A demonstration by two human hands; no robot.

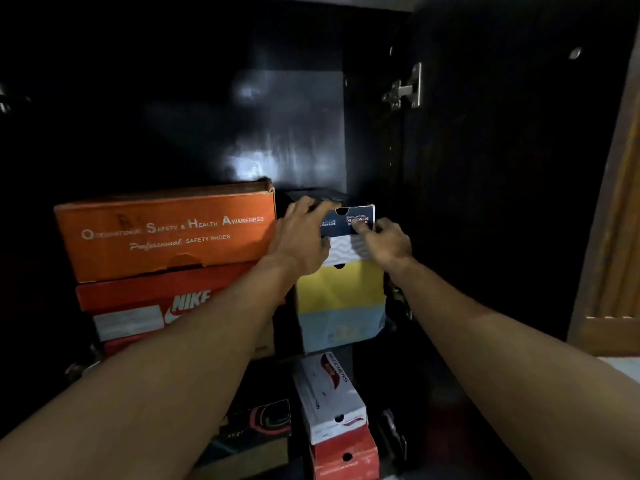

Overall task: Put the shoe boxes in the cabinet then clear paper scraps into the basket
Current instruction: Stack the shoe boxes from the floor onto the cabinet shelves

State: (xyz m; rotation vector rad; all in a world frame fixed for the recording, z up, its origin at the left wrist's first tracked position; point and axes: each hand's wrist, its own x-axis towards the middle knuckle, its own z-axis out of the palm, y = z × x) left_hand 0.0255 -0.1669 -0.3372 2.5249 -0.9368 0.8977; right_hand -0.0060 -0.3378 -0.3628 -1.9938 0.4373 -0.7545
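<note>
Both forearms are bare, with no sleeve visible up to the lower edge of the picture. The left hand [300, 237] and the right hand [387, 244] wear nothing. No ring, watch or glove is seen on them.

Both hands [304, 237] on dark shoe box [349, 221]
</note>
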